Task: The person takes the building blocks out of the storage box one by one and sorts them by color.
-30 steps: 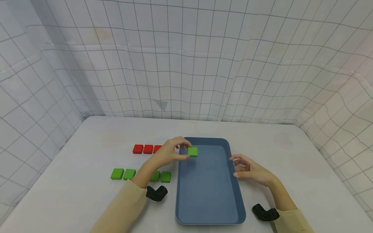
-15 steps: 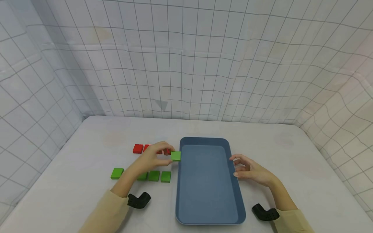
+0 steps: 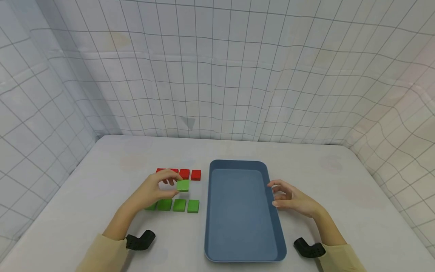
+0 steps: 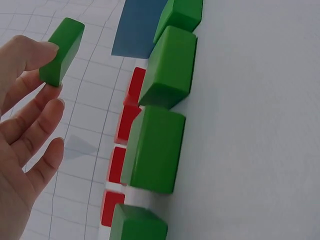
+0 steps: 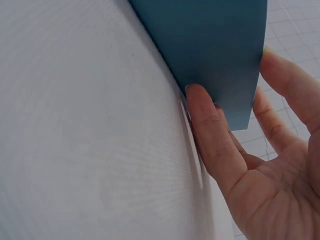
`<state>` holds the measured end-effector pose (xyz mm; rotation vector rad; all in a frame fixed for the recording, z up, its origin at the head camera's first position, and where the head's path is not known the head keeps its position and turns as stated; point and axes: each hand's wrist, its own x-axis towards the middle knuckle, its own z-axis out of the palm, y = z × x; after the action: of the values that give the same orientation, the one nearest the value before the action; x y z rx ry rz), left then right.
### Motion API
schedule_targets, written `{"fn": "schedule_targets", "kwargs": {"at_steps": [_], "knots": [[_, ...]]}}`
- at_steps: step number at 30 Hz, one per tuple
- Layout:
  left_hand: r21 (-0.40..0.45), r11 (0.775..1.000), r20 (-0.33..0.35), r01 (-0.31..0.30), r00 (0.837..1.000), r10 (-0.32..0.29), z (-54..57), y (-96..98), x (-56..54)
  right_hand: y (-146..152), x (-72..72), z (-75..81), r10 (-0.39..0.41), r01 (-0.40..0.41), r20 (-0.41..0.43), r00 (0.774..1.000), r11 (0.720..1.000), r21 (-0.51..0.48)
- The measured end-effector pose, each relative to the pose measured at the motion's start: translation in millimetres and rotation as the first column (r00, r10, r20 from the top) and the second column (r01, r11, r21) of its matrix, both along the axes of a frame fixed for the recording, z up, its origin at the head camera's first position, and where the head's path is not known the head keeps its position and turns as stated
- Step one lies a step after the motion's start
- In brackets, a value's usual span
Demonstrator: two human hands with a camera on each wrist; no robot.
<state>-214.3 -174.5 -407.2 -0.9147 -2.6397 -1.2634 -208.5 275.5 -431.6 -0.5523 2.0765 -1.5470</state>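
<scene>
My left hand (image 3: 151, 190) pinches a flat green block (image 3: 182, 185) between thumb and fingers, above the table. In the left wrist view the thumb lies on that block's face, with the other fingers loosely spread below it. Under the hand runs a row of green blocks (image 3: 179, 205), partly covered by the hand and forearm. Just behind is a row of red blocks (image 3: 196, 175). At the right side of a blue tray (image 3: 245, 211), my right hand (image 3: 292, 198) rests with relaxed fingers, and its fingertips touch the tray's outer wall (image 5: 220, 60) and rim.
Each wrist wears a black camera mount (image 3: 141, 240). White table surface (image 3: 306, 162) extends around the tray and blocks. A white curtain with a grid pattern (image 3: 217, 75) encloses the back and both sides.
My left hand, holding the green block, has moved left from over the tray's far left corner to between the red and green rows. The right hand and tray have stayed still.
</scene>
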Motion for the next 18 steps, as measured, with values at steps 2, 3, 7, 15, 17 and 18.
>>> {"fn": "schedule_targets", "kwargs": {"at_steps": [2,3,7,15,17,18], "knots": [[-0.007,1.0,0.0,-0.014,1.0,0.014,-0.7,-7.6,1.9,0.1,-0.1,-0.1,-0.001,0.001,0.001,1.0,1.0,0.001],[-0.01,1.0,-0.001,-0.02,1.0,0.02,-1.4,-11.5,2.9,0.1,-0.1,0.0,-0.001,0.001,0.001,1.0,1.0,0.002],[-0.018,0.999,-0.01,-0.03,1.0,0.029,-3.6,-26.4,7.5,0.5,0.1,-0.2,-0.004,0.004,0.001,1.0,1.0,0.005],[-0.044,0.996,-0.051,-0.072,0.996,0.069,-5.7,-55.5,19.8,1.1,-0.3,-1.3,-0.001,0.001,-0.004,1.0,1.0,0.007],[-0.056,0.994,-0.056,-0.091,0.995,0.087,-6.6,-62.9,22.8,1.2,-0.5,-1.3,-0.002,0.002,-0.007,1.0,1.0,0.013],[-0.058,0.993,-0.062,-0.101,0.993,0.098,-7.4,-66.7,24.0,1.2,-0.6,-1.4,-0.002,0.002,-0.011,1.0,1.0,0.015]]}}
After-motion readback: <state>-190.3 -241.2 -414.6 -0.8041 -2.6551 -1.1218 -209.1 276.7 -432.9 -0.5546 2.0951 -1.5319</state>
